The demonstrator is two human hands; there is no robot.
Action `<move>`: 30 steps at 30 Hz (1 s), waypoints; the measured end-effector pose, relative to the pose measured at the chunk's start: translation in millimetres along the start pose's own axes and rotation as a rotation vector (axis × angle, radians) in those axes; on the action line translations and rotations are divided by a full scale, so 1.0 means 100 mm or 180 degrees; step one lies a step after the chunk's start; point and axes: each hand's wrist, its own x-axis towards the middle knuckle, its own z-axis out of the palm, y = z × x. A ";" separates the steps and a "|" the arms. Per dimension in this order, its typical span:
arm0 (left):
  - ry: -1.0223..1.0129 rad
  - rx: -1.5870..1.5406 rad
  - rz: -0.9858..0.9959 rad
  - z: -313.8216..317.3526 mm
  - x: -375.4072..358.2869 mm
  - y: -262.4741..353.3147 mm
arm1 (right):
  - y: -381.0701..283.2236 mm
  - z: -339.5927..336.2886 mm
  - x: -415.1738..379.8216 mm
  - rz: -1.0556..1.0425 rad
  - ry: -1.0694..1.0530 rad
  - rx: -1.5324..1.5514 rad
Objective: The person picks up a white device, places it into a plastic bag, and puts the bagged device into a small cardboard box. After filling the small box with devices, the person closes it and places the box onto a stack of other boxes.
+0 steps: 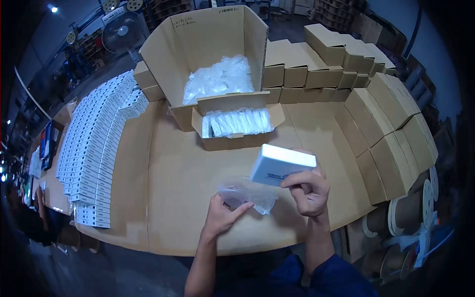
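My right hand (310,190) grips a small white box (282,164) with dark print on its side, tilted above the table. Just left of it and lower, my left hand (225,214) pinches a clear plastic bag (247,194) by its near edge. The bag hangs loosely over the tabletop, apart from the white box. Beyond both hands stands an open carton (235,144) with a row of bagged white boxes (237,123) packed inside.
A large open cardboard box (208,44) holds a heap of clear bags (222,76). Stacked white boxes (94,148) line the table's left side. Closed brown cartons (383,133) are piled right and behind. Cable spools (413,210) sit below the right edge. Another person's arm (42,208) shows far left.
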 end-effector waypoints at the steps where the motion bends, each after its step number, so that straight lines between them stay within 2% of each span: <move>1: -0.0017 0.0095 0.0053 0.02 0.00 0.04 | 0.01 0.01 0.02 -0.0023 -0.0090 0.0003; 9: -0.0003 -0.0039 0.0121 0.06 -0.08 0.08 | 0.07 0.11 0.02 -0.0222 -0.0563 -0.0057; 13: 0.0091 0.0115 0.0177 0.09 -0.10 0.05 | 0.15 0.17 -0.05 -0.0081 -0.0722 -0.0335; 18: 0.0045 0.0614 -0.0105 0.06 -0.13 0.14 | 0.12 0.18 -0.15 0.0488 -0.0614 0.0024; 20: 0.0072 0.0152 -0.0062 0.08 -0.17 0.06 | 0.13 0.20 -0.20 0.0666 -0.0629 0.0059; 23: -0.0015 -0.0253 -0.0049 0.08 -0.16 -0.01 | 0.14 0.26 -0.27 0.1158 -0.0652 0.0952; 27: -0.0094 -0.0346 -0.0071 0.04 -0.14 0.02 | 0.11 0.24 -0.23 0.1204 -0.0892 0.0842; 30: -0.0301 -0.0208 0.0134 0.01 -0.11 0.01 | 0.12 0.25 -0.26 0.1279 -0.0906 0.0902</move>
